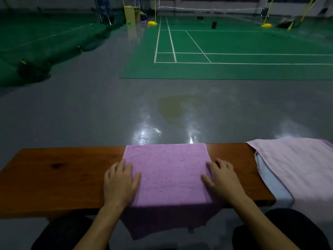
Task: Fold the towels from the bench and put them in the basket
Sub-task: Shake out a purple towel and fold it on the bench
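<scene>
Knees: dark-clothed legs (66,233) are seen at the bottom edge, on either side of the hanging cloth.
Left hand (119,183): laid flat on the left edge of the purple towel (167,170), fingers straight and slightly spread; nothing is gripped.
Right hand (222,181): laid flat on the towel's right edge, fingers extended and relaxed; nothing is gripped.
Purple towel: spread across the middle of the bench (59,174), its near end draped over the front edge and hanging toward the floor.
Other towels: a pale pink towel (297,168) is laid over a light blue one (270,179) at the bench's right end.
Floor: grey and glossy, with light reflections just beyond the bench.
Background: a green badminton court (234,47) with white lines is seen; a net and yellow posts stand farther off.
</scene>
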Available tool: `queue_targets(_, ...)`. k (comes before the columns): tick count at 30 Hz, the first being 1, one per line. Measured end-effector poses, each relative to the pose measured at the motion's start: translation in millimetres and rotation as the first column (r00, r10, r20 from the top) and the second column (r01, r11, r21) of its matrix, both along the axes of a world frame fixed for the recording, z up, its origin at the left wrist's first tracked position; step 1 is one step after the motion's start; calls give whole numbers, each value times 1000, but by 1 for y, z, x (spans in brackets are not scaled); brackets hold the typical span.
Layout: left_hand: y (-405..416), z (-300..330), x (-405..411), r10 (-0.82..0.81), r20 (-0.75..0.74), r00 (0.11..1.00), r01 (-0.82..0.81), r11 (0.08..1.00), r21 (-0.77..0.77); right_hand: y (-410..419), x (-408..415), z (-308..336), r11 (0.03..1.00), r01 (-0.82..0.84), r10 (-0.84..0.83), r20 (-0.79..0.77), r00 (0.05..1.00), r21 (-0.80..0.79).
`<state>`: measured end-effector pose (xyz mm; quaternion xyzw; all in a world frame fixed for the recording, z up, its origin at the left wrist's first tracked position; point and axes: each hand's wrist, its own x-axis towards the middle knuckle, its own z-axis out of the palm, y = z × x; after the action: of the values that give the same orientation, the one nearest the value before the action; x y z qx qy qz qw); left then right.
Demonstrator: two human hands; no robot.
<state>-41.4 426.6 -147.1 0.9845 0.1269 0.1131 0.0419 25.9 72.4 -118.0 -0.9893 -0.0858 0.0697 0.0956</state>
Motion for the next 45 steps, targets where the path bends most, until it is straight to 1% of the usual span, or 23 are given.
queue_targets(2,11,1,-4,67,34,997,-67,998,-5,-15,-4,4,999,34,-34,17,999,3)
queue_targets(4,19,3,-6,138,23,990,-137,990,-20,-24,-8,2,999,49,-48,56,997,-9)
queue_targets(6,21,3,-7,172,22,985,-170,984,-59,-26,-8,-4,997,74,-76,86,993,18)
queue_targets(10,21,8,-4,182,-1,983,-178,961,-213,-18,-6,-8,974,112,-128,73,989,197)
queue_targets(14,23,14,1,178,-6,984,-169,923,-345,-18,-2,-4,956,140,-165,82,983,257)
queue_targets(16,20,18,0,176,-6,984,-162,890,-427,-19,0,0,945,134,-156,52,986,297)
queue_targets(19,19,27,-1,195,3,981,-159,810,-564,-16,0,7,884,135,-151,0,989,448)
queue_targets(23,29,29,0,217,40,975,-137,739,-659,-14,2,14,789,170,-171,-55,984,591)
queue_targets(26,31,28,2,245,-23,969,-184,657,-731,-14,3,16,706,229,-187,-136,973,670)
queue_targets(28,30,31,2,260,-100,960,-243,607,-756,-17,3,17,653,255,-150,-208,967,713)
queue_targets(29,29,35,1,246,-134,960,-255,572,-780,-20,4,17,632,256,-126,-229,965,732)
queue_targets(30,28,42,-2,203,-160,966,-244,511,-824,-22,4,18,614,252,-108,-237,966,748)
queue_targets(31,27,49,-6,124,-179,976,-215,420,-881,-25,3,19,584,251,-96,-242,966,772)
queue_targets(33,25,65,-15,-116,-170,979,-143,211,-967,-28,0,25,490,285,-75,-285,955,824)
queue_targets(34,24,71,-19,-222,-147,964,-115,151,-982,-29,-2,28,435,306,-47,-318,947,847)
queue_targets(35,24,76,-21,-290,-127,949,-87,147,-985,-30,-4,34,387,324,-2,-350,937,864)
queue_targets(36,25,78,-23,-323,-106,940,-48,182,-982,-33,-6,39,370,326,59,-373,926,870)
queue_targets(37,26,80,-24,-324,-79,943,-8,217,-976,-36,-9,45,388,313,122,-385,915,867)
queue_targets(38,29,80,-24,-302,-56,952,14,224,-975,-39,-11,49,423,279,183,-383,905,862)
queue_targets(39,32,79,-24,-275,-44,960,11,196,-981,-41,-13,54,457,244,226,-377,898,855)
queue_targets(41,40,78,-28,-247,-80,966,-49,128,-991,-43,-15,59,506,188,241,-347,906,842)
queue_targets(43,50,77,-34,-285,-143,948,-104,146,-984,-44,-15,62,532,159,214,-314,925,832)
queue_targets(45,58,78,-39,-337,-193,921,-162,118,-980,-44,-15,63,526,160,188,-298,936,835)
